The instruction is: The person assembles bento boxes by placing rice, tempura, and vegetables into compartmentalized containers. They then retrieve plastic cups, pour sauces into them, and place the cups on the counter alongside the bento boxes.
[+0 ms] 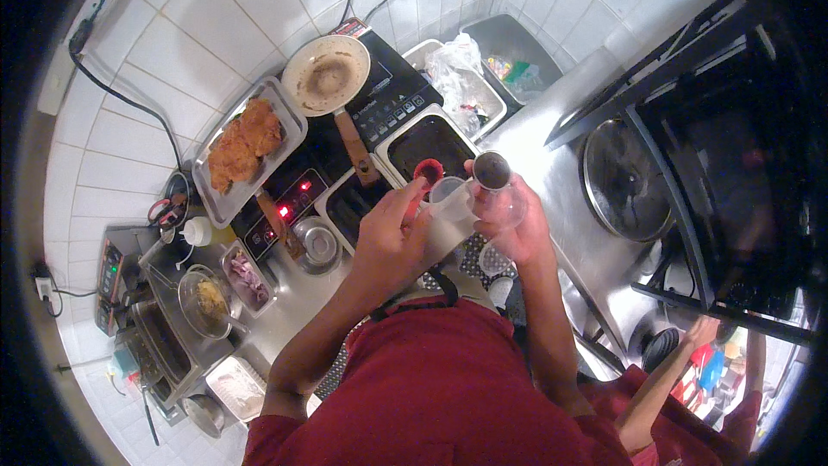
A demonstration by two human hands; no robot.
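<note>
I'm in a kitchen, apparently a commercial one: white wall tiles [233, 30] surround me, with a steel counter [533, 136], an induction cooktop [390, 86], a frying pan [328, 76], a tray [292, 124] of breaded fried food [244, 147] and a red-shirted co-worker [642, 406].

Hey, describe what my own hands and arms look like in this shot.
Your left hand and right hand are both ungloved, and no watch or bracelet shows on either wrist. Both forearms are bare. The short sleeves are plain dark red, matching your shirt.
</note>
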